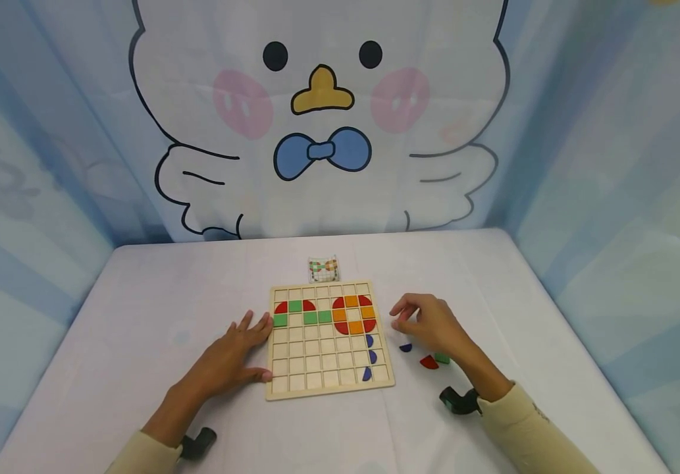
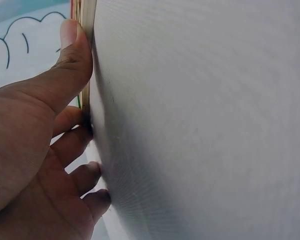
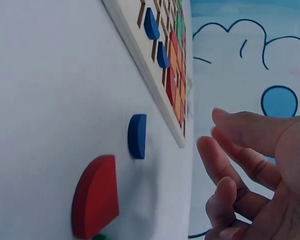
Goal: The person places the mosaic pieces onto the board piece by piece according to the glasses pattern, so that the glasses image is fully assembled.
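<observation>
A wooden grid board (image 1: 329, 394) lies in the middle of the table, with red, green and orange pieces in its upper rows. Three blue pieces (image 1: 372, 357) sit down its right side. Against the board's left edge rests my left hand (image 1: 227, 359), fingers spread; in the left wrist view its thumb (image 2: 72, 55) touches the rim. Off the right edge hovers my right hand (image 1: 431, 322), fingers loosely bent, nothing between thumb and fingertips. Below it on the cloth lie a blue half-round piece (image 3: 137, 136), a red quarter-round piece (image 3: 96, 197) and a green piece (image 1: 442, 358), partly hidden.
A small printed pattern card (image 1: 323, 269) stands just behind the board. White cloth covers the table (image 1: 156, 309). Curtains with a cartoon bird (image 1: 322, 197) hang behind and at both sides. Black wrist-worn devices (image 1: 459, 400) sit at the cuffs.
</observation>
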`<state>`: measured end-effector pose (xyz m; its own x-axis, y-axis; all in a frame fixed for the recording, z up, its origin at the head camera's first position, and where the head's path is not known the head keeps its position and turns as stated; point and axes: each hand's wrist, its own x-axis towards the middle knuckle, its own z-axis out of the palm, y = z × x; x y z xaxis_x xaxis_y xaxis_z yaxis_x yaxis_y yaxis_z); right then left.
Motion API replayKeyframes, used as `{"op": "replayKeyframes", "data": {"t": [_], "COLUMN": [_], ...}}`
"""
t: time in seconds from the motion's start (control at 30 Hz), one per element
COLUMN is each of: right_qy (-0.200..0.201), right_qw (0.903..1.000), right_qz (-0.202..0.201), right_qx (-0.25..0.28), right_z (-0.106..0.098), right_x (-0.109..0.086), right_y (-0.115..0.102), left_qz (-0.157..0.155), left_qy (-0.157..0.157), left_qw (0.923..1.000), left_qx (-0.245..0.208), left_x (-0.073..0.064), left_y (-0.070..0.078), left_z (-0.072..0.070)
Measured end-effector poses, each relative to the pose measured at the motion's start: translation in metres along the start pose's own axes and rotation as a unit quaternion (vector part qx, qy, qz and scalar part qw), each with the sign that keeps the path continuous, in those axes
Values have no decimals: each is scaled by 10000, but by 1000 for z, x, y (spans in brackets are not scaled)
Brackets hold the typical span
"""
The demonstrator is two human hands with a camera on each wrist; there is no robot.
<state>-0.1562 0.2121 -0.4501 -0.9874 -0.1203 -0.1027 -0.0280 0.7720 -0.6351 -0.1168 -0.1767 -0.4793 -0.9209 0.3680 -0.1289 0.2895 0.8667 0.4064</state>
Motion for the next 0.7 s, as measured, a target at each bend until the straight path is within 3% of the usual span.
{"op": "replayKeyframes", "data": {"t": [0.2,0.5,0.7], "right_qy": [-11,-416,-598], "right_qw": [9999,9986,9968], "right_qz": [119,166,-67], "right_qx": [-54,-292,-522], "right_z": [-10,-17,-15], "right_x": [-12,-31,-38], "right_y": [22,42,46], "left_qz": [45,-15,18], "left_qy": [32,-12,24], "left_qw": [10000,10000,10000], "left_qx": [3,22,23], "left_x": [-1,0,-1], "left_y": [0,3,2], "left_z": [0,-1,-1]}}
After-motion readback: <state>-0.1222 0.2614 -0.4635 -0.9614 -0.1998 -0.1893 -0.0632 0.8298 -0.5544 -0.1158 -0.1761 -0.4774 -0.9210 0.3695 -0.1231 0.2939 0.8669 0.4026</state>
